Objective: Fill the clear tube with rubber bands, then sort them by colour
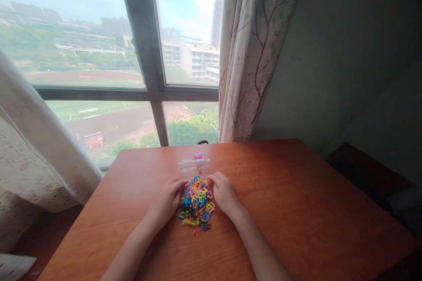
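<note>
A heap of small rubber bands point(197, 199) in yellow, blue, pink, black and other colours lies on the wooden table point(280, 210). My left hand point(169, 194) rests along the heap's left side, its fingers reaching to the upper left edge. On the opposite side, my right hand point(223, 189) curves inward with its fingertips at the upper right edge. Both hands look loosely cupped around the heap, with nothing visibly held; the undersides of the fingers are hidden. A few dark and red bands lie loose at the near end.
Just beyond the heap lie a clear plastic item point(187, 165) and a small purple round thing point(198, 155). A dark curved object point(202, 142) shows behind the far table edge. Window frames point(154, 95) and patterned curtains point(244, 52) stand behind the table.
</note>
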Action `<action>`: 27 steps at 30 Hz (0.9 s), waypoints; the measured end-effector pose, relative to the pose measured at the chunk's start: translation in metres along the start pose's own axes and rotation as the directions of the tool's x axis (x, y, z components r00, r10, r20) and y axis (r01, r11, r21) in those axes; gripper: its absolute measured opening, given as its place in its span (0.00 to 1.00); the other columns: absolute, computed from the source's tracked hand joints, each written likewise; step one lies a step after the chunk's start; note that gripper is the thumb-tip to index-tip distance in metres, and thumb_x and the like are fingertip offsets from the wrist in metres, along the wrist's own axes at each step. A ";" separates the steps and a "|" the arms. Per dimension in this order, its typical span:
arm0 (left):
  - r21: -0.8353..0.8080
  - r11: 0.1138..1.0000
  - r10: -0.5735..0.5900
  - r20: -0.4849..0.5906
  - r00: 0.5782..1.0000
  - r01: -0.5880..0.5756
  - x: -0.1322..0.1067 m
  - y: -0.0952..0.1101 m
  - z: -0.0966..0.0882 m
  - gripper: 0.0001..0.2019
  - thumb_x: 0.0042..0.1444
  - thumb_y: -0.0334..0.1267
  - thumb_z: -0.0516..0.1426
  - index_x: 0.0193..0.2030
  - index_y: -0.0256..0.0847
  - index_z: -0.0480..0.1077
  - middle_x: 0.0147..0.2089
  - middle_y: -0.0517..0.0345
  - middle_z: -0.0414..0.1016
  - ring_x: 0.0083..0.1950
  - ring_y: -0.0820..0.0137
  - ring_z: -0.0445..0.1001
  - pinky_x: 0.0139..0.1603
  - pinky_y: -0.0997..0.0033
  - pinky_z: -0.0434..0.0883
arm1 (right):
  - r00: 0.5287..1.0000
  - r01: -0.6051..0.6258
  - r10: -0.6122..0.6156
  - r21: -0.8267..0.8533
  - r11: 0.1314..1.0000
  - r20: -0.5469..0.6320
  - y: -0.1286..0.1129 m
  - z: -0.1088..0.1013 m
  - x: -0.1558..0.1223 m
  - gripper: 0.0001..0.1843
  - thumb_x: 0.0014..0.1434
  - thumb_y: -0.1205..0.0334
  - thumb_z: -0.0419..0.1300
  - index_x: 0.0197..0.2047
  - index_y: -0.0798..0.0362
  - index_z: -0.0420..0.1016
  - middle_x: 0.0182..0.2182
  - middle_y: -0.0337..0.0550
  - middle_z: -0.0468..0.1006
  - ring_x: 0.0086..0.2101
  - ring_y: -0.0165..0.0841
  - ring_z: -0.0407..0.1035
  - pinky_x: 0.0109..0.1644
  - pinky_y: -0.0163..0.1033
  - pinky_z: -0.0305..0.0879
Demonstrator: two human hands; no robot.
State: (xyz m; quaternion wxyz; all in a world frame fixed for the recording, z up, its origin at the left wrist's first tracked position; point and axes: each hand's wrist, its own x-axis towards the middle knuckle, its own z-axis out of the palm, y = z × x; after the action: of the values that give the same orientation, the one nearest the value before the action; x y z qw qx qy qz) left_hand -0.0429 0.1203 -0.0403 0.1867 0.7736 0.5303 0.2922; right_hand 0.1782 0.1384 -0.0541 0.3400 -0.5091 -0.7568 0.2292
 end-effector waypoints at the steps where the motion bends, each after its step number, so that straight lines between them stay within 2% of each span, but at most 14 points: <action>1: 0.004 1.000 -0.006 -0.014 1.000 0.006 0.001 -0.002 -0.002 0.16 0.61 0.34 0.48 0.43 0.40 0.77 0.39 0.51 0.76 0.40 0.65 0.76 0.42 0.69 0.71 | 1.000 -0.009 0.009 0.001 1.000 -0.011 0.001 0.000 0.000 0.20 0.59 0.76 0.50 0.46 0.52 0.79 0.39 0.46 0.77 0.41 0.35 0.70 0.47 0.35 0.65; 9: 0.041 0.999 -0.030 -0.064 0.998 0.033 0.000 -0.007 -0.004 0.12 0.62 0.40 0.51 0.40 0.42 0.76 0.38 0.53 0.77 0.38 0.64 0.77 0.40 0.68 0.70 | 0.997 0.075 -0.076 0.056 0.996 0.013 -0.002 0.002 -0.002 0.27 0.54 0.80 0.50 0.50 0.48 0.77 0.44 0.43 0.77 0.46 0.35 0.70 0.52 0.37 0.64; 14: 0.033 0.999 -0.035 -0.103 0.994 0.038 0.001 -0.006 -0.003 0.13 0.62 0.39 0.49 0.38 0.42 0.75 0.38 0.53 0.78 0.39 0.64 0.77 0.41 0.68 0.72 | 0.997 -0.005 0.012 0.083 0.997 -0.079 0.001 -0.005 -0.002 0.20 0.56 0.79 0.50 0.44 0.53 0.78 0.39 0.46 0.78 0.41 0.34 0.72 0.48 0.36 0.66; 18: 0.024 0.998 -0.048 -0.138 0.989 0.052 -0.002 -0.007 -0.003 0.14 0.62 0.40 0.48 0.40 0.41 0.75 0.40 0.52 0.79 0.42 0.63 0.78 0.43 0.67 0.72 | 0.997 -0.028 0.033 0.061 0.998 -0.068 -0.001 -0.016 -0.012 0.14 0.54 0.77 0.54 0.37 0.54 0.78 0.34 0.43 0.78 0.36 0.33 0.71 0.42 0.34 0.66; 20: 0.023 0.998 -0.058 -0.150 0.987 0.062 -0.006 -0.006 -0.003 0.14 0.63 0.41 0.48 0.41 0.41 0.74 0.41 0.52 0.79 0.42 0.63 0.78 0.43 0.67 0.73 | 0.998 -0.050 0.051 0.038 0.998 -0.022 -0.005 -0.025 -0.024 0.11 0.54 0.76 0.56 0.34 0.53 0.77 0.31 0.41 0.76 0.32 0.31 0.70 0.38 0.33 0.64; 23: 0.024 0.996 -0.077 -0.153 0.985 0.082 -0.010 -0.004 -0.003 0.14 0.62 0.40 0.48 0.44 0.41 0.73 0.41 0.51 0.79 0.42 0.63 0.78 0.43 0.66 0.73 | 0.989 -0.093 0.092 0.002 0.996 0.120 -0.016 -0.040 -0.046 0.05 0.54 0.71 0.60 0.30 0.52 0.75 0.28 0.37 0.75 0.29 0.29 0.68 0.34 0.32 0.61; 27: 0.023 0.996 -0.087 -0.141 0.986 0.091 -0.012 -0.001 -0.002 0.13 0.62 0.40 0.49 0.45 0.42 0.73 0.41 0.52 0.80 0.41 0.63 0.78 0.43 0.66 0.73 | 0.962 -0.075 0.087 -0.055 0.996 0.260 -0.033 -0.050 -0.071 0.06 0.49 0.68 0.67 0.28 0.50 0.74 0.29 0.35 0.76 0.33 0.31 0.68 0.37 0.32 0.59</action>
State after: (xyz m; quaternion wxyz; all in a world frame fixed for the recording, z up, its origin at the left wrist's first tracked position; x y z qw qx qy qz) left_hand -0.0481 0.1098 -0.0422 0.1507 0.7293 0.5805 0.3293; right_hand 0.2134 0.0602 -0.0178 0.2160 -0.5123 -0.7784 0.2914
